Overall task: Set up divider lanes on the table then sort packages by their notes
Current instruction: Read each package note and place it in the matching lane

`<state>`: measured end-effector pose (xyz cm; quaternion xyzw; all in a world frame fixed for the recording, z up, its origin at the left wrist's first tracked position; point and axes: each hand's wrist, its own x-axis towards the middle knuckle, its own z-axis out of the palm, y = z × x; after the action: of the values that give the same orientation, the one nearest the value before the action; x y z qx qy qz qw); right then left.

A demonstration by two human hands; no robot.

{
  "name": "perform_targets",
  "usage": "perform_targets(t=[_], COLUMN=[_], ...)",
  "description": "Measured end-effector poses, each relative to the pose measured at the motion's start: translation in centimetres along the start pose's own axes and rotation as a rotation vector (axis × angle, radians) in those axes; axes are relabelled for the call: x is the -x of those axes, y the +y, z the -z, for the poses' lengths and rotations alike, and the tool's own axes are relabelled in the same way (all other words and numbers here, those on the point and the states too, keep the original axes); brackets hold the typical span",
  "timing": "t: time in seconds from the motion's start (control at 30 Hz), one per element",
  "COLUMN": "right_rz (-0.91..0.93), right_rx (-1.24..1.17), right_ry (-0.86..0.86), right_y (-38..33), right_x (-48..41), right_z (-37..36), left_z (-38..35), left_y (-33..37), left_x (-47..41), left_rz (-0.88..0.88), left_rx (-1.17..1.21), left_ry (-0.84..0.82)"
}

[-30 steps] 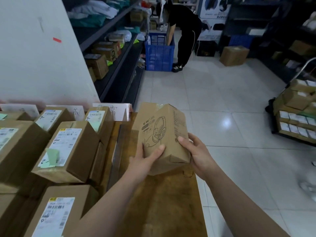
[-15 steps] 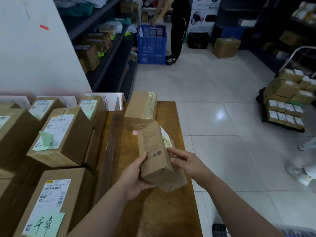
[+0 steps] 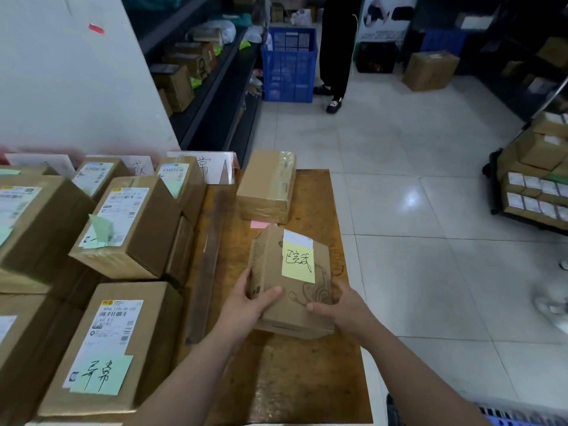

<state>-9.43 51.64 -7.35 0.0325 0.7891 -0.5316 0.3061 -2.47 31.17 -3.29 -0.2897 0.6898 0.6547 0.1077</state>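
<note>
Dim indoor light, overhead glare spot on floor tiles (image 3: 412,196) at right. Wide-angle bending at edges. Motion blur far right and left; centre sharp.

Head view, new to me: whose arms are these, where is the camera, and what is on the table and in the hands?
No machine here: a person wears a camera on the head, looking forward and down at their own bare arms. The left hand and right hand grip a small cardboard box from both sides, just above the wooden table. A yellow handwritten note sticks on its top. Behind it lie a taped box and a pink note. Left of a dark divider strip, labelled boxes with green notes crowd together.
</note>
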Motion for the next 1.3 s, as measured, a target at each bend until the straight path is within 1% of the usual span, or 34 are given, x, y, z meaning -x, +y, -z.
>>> perform_targets(t=[0.1,0.2,0.33,0.47,0.67,0.8,0.93,1.07,1.17,1.3], right_rz=[0.03,0.094,0.187,0.266,0.435,0.507,0.571,0.612,0.616,0.585], right_rx=[0.001,-0.012,-0.105,-0.17,-0.113,-0.066,-0.043,-0.016,-0.022,-0.023], right_ry=[0.037,0.093,0.143,0.145,0.12,0.098,0.06,0.003,-0.036,-0.061], right_y=[-1.2,-3.0,-6.0,-9.1,-14.0,-16.8,-19.1,-21.2,-22.3,-22.8], right_x=[0.9,1.9,2.6,3.1,4.4,5.2,6.7,8.9,11.1,13.9], right_z=[0.3,0.9,1.5,0.5,-2.5,-5.7,-10.1,-15.6,-20.1,-26.2], left_z=[-0.2,-0.3,0.3,1.7,5.5,8.7,12.7,17.9,22.0,28.0], left_y=[0.3,1.0,2.2,3.6,5.5,6.0,5.8,4.7,3.4,1.2], left_x=[0.2,0.7,1.0,2.0,4.6,6.8,9.7,13.1,15.6,18.0], left_rz=[-0.056,-0.11,-0.138,-0.215,-0.33,-0.405,-0.454,-0.462,-0.436,-0.406], left_rx=[-0.013,0.038,0.059,0.12,0.232,0.294,0.358,0.37,0.398,0.298], left_ry=[0.018,0.045,0.103,0.157,0.266,0.352,0.404,0.444,0.46,0.546])
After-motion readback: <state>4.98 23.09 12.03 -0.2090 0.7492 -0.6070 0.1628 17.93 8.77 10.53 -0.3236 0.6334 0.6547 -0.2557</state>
